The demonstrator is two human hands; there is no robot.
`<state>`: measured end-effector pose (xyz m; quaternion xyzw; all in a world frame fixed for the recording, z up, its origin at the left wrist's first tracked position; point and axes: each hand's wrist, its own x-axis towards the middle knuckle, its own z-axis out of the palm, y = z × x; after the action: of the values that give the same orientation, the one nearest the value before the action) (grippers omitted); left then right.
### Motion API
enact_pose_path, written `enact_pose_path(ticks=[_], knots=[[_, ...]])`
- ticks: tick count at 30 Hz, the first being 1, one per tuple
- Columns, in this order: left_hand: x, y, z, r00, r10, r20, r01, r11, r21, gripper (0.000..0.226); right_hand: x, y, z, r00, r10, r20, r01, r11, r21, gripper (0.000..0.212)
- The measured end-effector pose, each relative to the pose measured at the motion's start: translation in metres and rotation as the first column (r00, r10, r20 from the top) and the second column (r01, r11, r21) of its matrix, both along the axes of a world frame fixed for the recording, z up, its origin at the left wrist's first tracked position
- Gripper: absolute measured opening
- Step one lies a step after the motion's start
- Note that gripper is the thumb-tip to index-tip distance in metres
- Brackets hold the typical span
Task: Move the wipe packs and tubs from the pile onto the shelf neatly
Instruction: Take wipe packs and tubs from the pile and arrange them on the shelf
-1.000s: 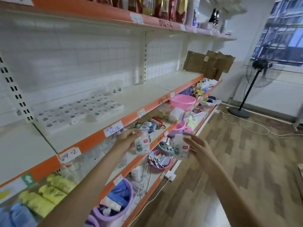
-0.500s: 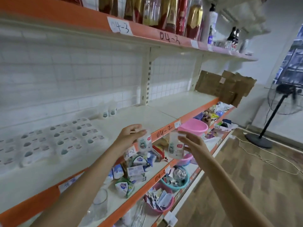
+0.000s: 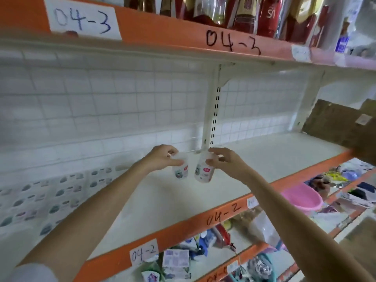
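A: What is shown, taken from the largest item down?

B: A white shelf (image 3: pixel 234 171) with an orange front edge is seen across the frame, backed by a wire grid panel (image 3: pixel 114 106). Handwritten "04-2" labels (image 3: pixel 144 252) are fixed to its edge. A second orange-edged shelf above (image 3: pixel 183 35) is marked "04-3" and is loaded with red and gold packets (image 3: pixel 268 15). A piece of cardboard (image 3: pixel 341 127) is leaned at the right end.

A: What is already stored on the white shelf?

B: Rows of white wipe packs (image 3: pixel 48 196) are laid flat at the left, blurred in this view. The lower shelves are filled with mixed goods, including a pink basin (image 3: pixel 303 197).

A: How are the hands set?

B: Both arms are extended over the white shelf. The left hand (image 3: pixel 162 157) is curled round the top of a small white tub (image 3: pixel 180 168), which is held upright. The right hand (image 3: pixel 225 161) is closed on the upper part of a second white tub (image 3: pixel 204 170), pinched between thumb and fingers and tilted slightly.

A: Where are the tubs located?

B: They are held just beside each other, near the slotted upright (image 3: pixel 213 119), right of the wipe packs. Whether their bases are touching the shelf surface cannot be determined.
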<state>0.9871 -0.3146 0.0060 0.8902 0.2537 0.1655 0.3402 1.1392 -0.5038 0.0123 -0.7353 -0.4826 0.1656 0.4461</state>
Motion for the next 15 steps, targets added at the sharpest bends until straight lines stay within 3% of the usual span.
enact_pose_path(ticks=[8, 15], knots=[[0.056, 0.05, 0.009, 0.964, 0.2, -0.178, -0.18, 0.976, 0.121, 0.064, 0.09, 0.107, 0.001, 0.939, 0.281, 0.197, -0.243, 0.95, -0.196, 0.054], [0.074, 0.075, -0.006, 0.889, 0.39, -0.24, -0.273, 0.872, 0.406, 0.057, 0.116, 0.17, -0.02, 0.856, 0.456, 0.243, -0.369, 0.868, -0.332, 0.059]])
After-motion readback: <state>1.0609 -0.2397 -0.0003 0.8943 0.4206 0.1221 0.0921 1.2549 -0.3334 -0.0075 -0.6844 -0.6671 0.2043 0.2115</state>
